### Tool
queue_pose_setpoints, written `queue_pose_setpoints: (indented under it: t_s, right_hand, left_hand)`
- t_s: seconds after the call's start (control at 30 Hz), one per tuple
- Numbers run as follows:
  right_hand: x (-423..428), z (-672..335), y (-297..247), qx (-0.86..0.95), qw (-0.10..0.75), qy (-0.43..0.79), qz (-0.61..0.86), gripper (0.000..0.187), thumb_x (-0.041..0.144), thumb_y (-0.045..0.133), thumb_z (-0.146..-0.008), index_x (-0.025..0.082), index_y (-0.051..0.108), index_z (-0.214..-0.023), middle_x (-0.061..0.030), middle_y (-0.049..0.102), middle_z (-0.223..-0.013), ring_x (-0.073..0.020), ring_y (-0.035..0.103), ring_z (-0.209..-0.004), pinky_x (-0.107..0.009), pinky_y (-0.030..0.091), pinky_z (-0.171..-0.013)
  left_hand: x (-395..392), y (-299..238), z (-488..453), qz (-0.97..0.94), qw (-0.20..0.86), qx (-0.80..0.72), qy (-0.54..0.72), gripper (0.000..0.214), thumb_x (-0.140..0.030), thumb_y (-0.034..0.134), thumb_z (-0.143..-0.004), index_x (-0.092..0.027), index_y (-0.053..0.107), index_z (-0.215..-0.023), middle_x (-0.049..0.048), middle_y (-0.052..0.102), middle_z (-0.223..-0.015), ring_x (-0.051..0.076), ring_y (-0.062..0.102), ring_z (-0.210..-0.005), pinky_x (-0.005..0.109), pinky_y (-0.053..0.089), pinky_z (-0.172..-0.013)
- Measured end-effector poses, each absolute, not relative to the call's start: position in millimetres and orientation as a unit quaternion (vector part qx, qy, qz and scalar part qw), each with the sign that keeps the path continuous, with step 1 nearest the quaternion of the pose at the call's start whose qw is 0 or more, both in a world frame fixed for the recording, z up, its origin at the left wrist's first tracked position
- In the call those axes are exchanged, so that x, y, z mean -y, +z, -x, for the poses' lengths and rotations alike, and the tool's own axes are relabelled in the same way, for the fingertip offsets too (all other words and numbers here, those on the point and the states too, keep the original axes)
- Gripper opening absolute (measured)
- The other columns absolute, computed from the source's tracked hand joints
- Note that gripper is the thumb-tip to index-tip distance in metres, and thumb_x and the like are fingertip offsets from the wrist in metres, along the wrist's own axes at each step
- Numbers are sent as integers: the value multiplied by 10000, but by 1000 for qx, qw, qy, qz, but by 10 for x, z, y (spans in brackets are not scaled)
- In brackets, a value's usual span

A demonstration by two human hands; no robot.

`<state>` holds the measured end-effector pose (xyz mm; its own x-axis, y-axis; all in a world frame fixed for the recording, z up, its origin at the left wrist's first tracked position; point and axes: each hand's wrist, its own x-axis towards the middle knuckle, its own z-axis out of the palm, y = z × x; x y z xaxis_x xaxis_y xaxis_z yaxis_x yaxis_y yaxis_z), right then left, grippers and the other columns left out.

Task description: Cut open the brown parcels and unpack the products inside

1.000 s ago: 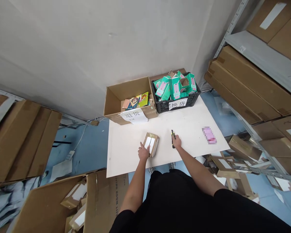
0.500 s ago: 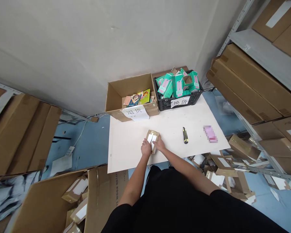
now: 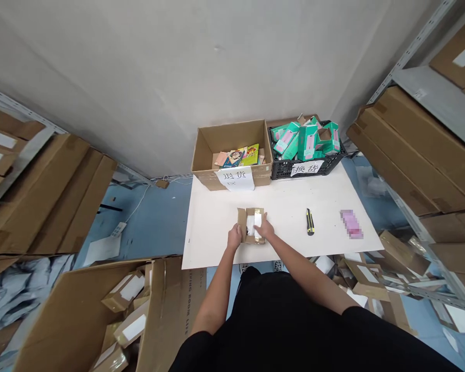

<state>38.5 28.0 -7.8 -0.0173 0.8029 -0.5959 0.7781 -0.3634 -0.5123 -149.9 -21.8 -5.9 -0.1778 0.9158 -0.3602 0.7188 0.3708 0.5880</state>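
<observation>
A small cardboard box (image 3: 250,239) lies on the white table (image 3: 213,227), its left flap folded outward and whitish contents I cannot make out showing in the gap. My left hand (image 3: 234,236) is closed on the left flap. At the other side, my right hand (image 3: 266,228) grips the right flap, which bears a white label and shiny tape, with the thumb over its top. A black and yellow utility knife (image 3: 310,222) rests on the table to the right of the box. Farther right lies a pink blurred item (image 3: 351,223).
Behind stand a carton (image 3: 205,178) of flat colourful packets and a black crate (image 3: 284,169) of green boxes, both with paper signs. A large carton (image 3: 166,305) of parcels is at lower left. Shelves with cartons (image 3: 414,150) flank the table; boxes litter the floor at right.
The box top has come open, its two flaps now parted, each hand on one. The whole view has shifted, so the table appears farther right.
</observation>
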Motion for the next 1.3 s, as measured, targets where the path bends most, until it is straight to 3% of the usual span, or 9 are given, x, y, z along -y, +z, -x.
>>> queue_pose_setpoints:
  t_s: [0.13,0.23,0.4,0.6,0.8,0.93,1.07,1.2,1.3]
  right_hand:
    - [-71,-198,-104,542,70,407,732,1245,322,802,-805,135,9,-1747,-246,524,-1589,-351,703,-1241,-385,561,-984]
    - [-63,-307,-127,493,147,457,726,976,293,706,-812,194,315,-1701,-161,699,-1410,-320,739,-1172,-387,586,-973]
    - [-24,-620,-166,338,286,622,645,429,390,697,-814,172,741,-1180,-121,821,-996,-317,796,-910,-422,654,-789]
    - [207,-633,-265,283,368,622,630,397,502,783,-794,204,701,-1043,-112,815,-985,-303,791,-962,-437,651,-867]
    - [117,-308,-301,290,354,644,612,421,509,782,-799,197,689,-1066,-107,815,-992,-282,785,-943,-415,643,-861]
    - [47,-11,-324,305,318,616,653,425,486,732,-854,189,669,-1151,-108,807,-1019,-272,781,-961,-393,642,-851]
    - [2,110,-249,369,275,424,780,642,394,767,-816,162,595,-1389,-179,733,-1277,-326,706,-1190,-490,573,-1048]
    - [-103,152,-90,566,296,241,731,484,251,597,-888,162,673,-1357,-187,622,-1462,-326,512,-1441,-520,392,-1243]
    - [-265,324,-14,679,264,270,629,466,136,468,-904,200,740,-1276,-130,674,-1419,-263,565,-1393,-450,407,-1237]
  left_hand:
    - [280,-110,1409,-549,288,-765,175,792,-279,592,-993,-189,264,-1708,190,528,-1628,316,594,-1417,422,531,-1088]
    - [238,-123,1378,-617,216,-739,161,699,-193,591,-962,-209,432,-1642,167,315,-1760,361,329,-1612,527,427,-1219]
    - [222,-230,1400,-785,260,-557,77,359,-204,592,-956,-247,757,-1272,93,548,-1631,311,241,-1653,578,279,-1309]
    - [291,-328,1399,-790,300,-531,60,416,-438,552,-1024,-158,790,-1220,173,638,-1518,344,357,-1600,557,219,-1328]
    - [282,-202,1884,-772,317,-535,131,398,-352,441,-1094,-191,805,-1107,120,753,-1332,263,546,-1458,465,390,-1266]
    - [490,-195,2327,-754,341,-539,160,319,-395,576,-1044,-250,849,-966,61,702,-1450,286,394,-1582,489,409,-1275]
    - [761,-301,2513,-771,330,-527,138,337,-302,804,-888,-235,808,-1218,77,500,-1667,353,242,-1650,548,366,-1304]
    - [872,-406,2442,-775,302,-538,140,319,-159,649,-976,-224,766,-1266,70,434,-1713,315,217,-1662,529,404,-1284]
    - [877,-429,2363,-770,284,-553,142,326,-105,560,-1003,-219,776,-1218,74,446,-1705,300,213,-1664,518,400,-1287]
